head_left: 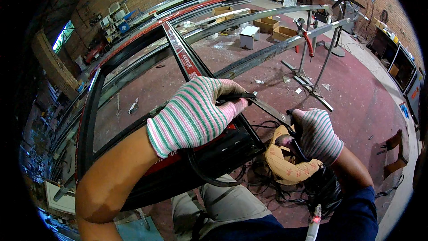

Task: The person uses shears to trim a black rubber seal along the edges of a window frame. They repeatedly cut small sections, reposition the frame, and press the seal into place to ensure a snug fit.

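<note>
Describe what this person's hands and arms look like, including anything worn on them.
The left hand wears a knitted glove with narrow pink, white and green stripes, ending at the wrist. The right hand wears a similar striped glove. Both forearms are bare, and a dark blue sleeve covers the upper right arm; no left sleeve shows.

A: so the right hand (317,136) hides the back end of the scissors (270,110)?
B: yep, plus some of the roll (294,174). left hand (196,111) covers a bit of the strip (240,95) too
A: bottom edge chops off the cigarette (313,230) lol
B: cables (322,189) are just a dark tangle, can't tell them apart
</note>
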Demonstrator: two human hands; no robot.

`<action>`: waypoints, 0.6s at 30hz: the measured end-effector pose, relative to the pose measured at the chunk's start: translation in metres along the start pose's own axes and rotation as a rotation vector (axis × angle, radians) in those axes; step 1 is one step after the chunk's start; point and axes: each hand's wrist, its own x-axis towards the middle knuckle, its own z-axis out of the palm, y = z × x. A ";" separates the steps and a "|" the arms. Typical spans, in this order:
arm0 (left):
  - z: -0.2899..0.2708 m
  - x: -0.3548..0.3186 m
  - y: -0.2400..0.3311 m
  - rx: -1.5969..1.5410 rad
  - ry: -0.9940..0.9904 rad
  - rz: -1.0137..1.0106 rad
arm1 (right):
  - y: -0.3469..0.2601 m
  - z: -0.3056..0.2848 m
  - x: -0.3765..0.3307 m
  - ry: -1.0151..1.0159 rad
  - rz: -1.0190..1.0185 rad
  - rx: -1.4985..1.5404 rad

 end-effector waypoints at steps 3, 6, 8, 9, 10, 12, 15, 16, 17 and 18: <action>-0.001 0.000 0.006 0.004 -0.014 -0.026 | 0.009 0.010 -0.004 0.065 0.033 0.058; -0.002 0.000 0.007 0.001 -0.015 -0.038 | 0.010 0.010 -0.004 0.098 -0.040 -0.035; -0.002 -0.001 0.007 0.007 -0.017 -0.054 | 0.002 0.004 -0.002 0.058 -0.001 -0.060; -0.002 -0.001 0.006 0.003 -0.015 -0.047 | -0.001 0.002 -0.002 0.038 0.018 -0.072; -0.002 -0.001 0.006 -0.002 -0.012 -0.038 | 0.000 0.003 -0.003 0.038 0.021 -0.084; -0.002 0.000 0.004 -0.003 -0.009 -0.017 | 0.002 0.005 -0.004 0.038 0.027 -0.108; -0.002 0.000 0.002 0.001 -0.007 0.005 | -0.002 0.005 -0.002 0.050 0.018 -0.139; -0.002 0.000 0.002 -0.003 -0.007 0.006 | -0.001 0.006 -0.002 0.067 0.013 -0.151; -0.002 0.000 0.002 -0.007 -0.006 0.008 | -0.001 0.008 -0.003 0.084 0.007 -0.163; -0.002 0.000 0.002 -0.006 -0.010 0.005 | 0.000 0.008 -0.003 0.100 0.001 -0.174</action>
